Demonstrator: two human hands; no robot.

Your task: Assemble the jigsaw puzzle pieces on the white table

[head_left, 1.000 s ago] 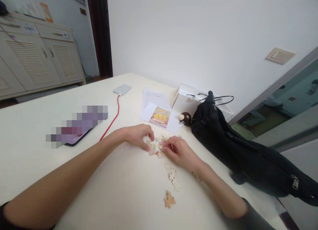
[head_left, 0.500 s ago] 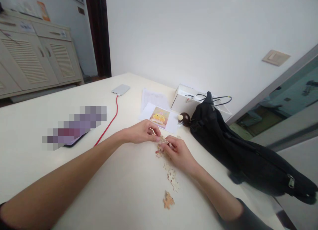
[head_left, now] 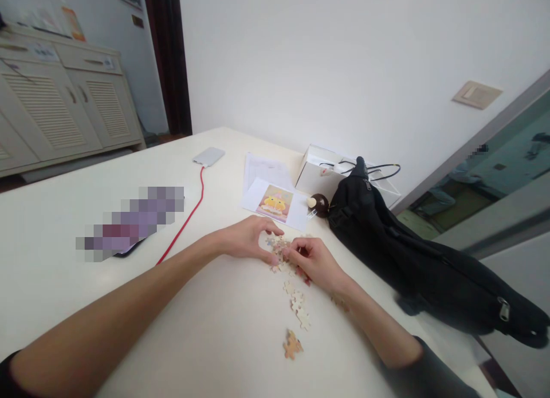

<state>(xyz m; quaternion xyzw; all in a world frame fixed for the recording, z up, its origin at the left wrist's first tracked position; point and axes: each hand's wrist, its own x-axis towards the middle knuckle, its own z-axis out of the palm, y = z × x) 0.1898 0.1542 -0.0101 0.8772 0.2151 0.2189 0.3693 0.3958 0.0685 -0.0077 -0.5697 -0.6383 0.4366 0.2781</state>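
Note:
A small heap of jigsaw puzzle pieces (head_left: 279,244) lies on the white table between my hands. My left hand (head_left: 249,237) curves around the left side of the heap, thumb and fingers apart, holding nothing. Over the heap's right side, my right hand (head_left: 313,260) has its thumb and fingertips pinched together on a puzzle piece (head_left: 285,252), mostly hidden by the fingers. A line of pale pieces (head_left: 297,302) trails toward me. Nearer still lies an orange-brown cluster of pieces (head_left: 293,345). Other pieces show partly beneath my right hand and wrist.
Beyond my hands is a paper with a yellow cartoon picture (head_left: 275,203). A black bag (head_left: 399,255) lies along the right, beside a white box (head_left: 315,172) and a round brown object (head_left: 319,205). To the left are a blurred phone (head_left: 133,229), a red cable (head_left: 183,223) and a power bank (head_left: 209,156).
Both hands were together on puzzle pieces above the heap. My left hand has let go and spread its fingers; my right hand has come down onto the heap.

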